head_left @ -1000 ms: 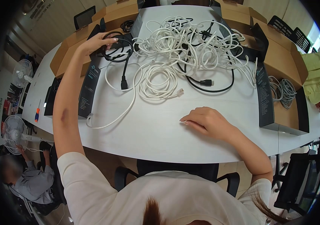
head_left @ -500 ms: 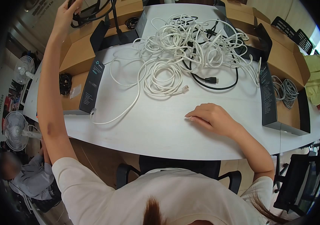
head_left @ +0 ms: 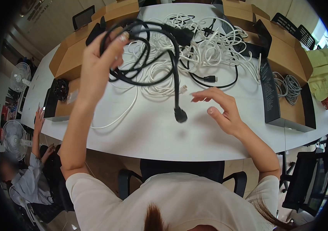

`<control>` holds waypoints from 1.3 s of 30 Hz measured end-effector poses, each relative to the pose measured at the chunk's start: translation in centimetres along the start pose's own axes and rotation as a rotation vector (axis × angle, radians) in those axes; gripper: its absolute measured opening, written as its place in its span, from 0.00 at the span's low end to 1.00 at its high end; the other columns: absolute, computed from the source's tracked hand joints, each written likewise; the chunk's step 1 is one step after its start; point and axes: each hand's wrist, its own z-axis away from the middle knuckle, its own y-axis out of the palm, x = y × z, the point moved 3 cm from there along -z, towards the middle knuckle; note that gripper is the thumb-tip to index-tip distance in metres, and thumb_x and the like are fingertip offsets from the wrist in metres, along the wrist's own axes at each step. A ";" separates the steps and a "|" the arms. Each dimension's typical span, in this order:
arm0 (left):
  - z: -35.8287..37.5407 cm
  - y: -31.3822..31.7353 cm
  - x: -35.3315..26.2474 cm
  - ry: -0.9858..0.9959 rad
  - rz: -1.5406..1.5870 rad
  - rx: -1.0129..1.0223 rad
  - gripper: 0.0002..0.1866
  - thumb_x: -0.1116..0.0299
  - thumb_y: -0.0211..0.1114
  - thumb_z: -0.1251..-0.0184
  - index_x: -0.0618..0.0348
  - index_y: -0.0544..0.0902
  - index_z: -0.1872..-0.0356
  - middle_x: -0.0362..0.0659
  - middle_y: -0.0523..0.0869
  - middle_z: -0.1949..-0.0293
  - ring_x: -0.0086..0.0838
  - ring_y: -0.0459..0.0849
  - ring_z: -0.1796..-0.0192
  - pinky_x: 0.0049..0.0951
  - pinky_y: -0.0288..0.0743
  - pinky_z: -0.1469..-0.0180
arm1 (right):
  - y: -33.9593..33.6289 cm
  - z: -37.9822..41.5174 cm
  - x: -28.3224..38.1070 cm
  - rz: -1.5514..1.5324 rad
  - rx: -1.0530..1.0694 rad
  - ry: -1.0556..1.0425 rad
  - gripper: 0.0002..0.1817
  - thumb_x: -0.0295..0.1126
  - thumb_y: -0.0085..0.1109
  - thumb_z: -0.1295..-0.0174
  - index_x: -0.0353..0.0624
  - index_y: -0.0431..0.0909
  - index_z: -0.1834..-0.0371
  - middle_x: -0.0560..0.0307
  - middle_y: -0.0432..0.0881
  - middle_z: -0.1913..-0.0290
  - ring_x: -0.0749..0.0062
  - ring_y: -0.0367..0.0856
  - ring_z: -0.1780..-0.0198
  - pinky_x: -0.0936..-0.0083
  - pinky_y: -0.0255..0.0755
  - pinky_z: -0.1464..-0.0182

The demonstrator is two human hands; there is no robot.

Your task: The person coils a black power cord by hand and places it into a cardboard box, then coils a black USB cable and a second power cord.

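Note:
My left hand point(head_left: 104, 57) grips a looped black cable point(head_left: 174, 61) above the table, its fingers closed round the coils. One thick moulded plug end point(head_left: 180, 114) dangles below; the other end, blurred, sticks out to the right. My right hand point(head_left: 223, 109) is raised over the table with thumb and fingers apart, holding nothing, to the right of the hanging plug. Behind the held cable lies a tangled heap of white network cables point(head_left: 214, 50), partly hidden by it. A coiled white cable point(head_left: 158, 90) sits in front of the heap, near another black cable point(head_left: 210, 79) with a rectangular connector.
An open cardboard box point(head_left: 66, 65) at the left contains a black cable bundle point(head_left: 61, 89). At the right, another box point(head_left: 283, 115) contains a grey cable coil point(head_left: 289, 89). More open boxes stand at the back. Another person point(head_left: 29, 181) sits at the left, one hand on the table edge.
My left hand has come from the far left box area towards the middle, bringing the black cable. My right hand has lifted from the table and spread its fingers. The other person's arm has reached up.

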 end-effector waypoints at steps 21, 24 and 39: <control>8.1 6.6 9.3 -0.661 0.818 0.284 0.09 0.61 0.53 0.32 0.55 0.72 0.67 0.30 0.64 0.83 0.22 0.70 0.68 0.24 0.65 0.59 | 0.6 0.9 -1.6 -0.277 -0.201 0.374 0.10 0.29 0.45 0.32 0.36 0.76 0.60 0.64 0.73 0.78 0.87 0.67 0.78 0.87 0.61 0.75; 9.4 6.6 9.6 -0.521 0.939 0.419 0.11 0.61 0.57 0.37 0.58 0.73 0.65 0.31 0.64 0.86 0.24 0.75 0.67 0.29 0.69 0.52 | 0.5 0.6 -2.0 -0.351 -0.219 0.458 0.12 0.33 0.44 0.30 0.37 0.77 0.61 0.69 0.67 0.83 0.90 0.60 0.82 0.88 0.53 0.80; 10.7 6.6 6.3 -0.161 0.675 0.446 0.08 0.70 0.52 0.33 0.61 0.63 0.63 0.40 0.77 0.88 0.20 0.74 0.85 0.20 0.70 0.73 | -1.3 -4.1 0.6 -0.392 -0.213 0.502 0.14 0.36 0.49 0.33 0.38 0.80 0.63 0.71 0.65 0.85 0.92 0.57 0.84 0.89 0.47 0.84</control>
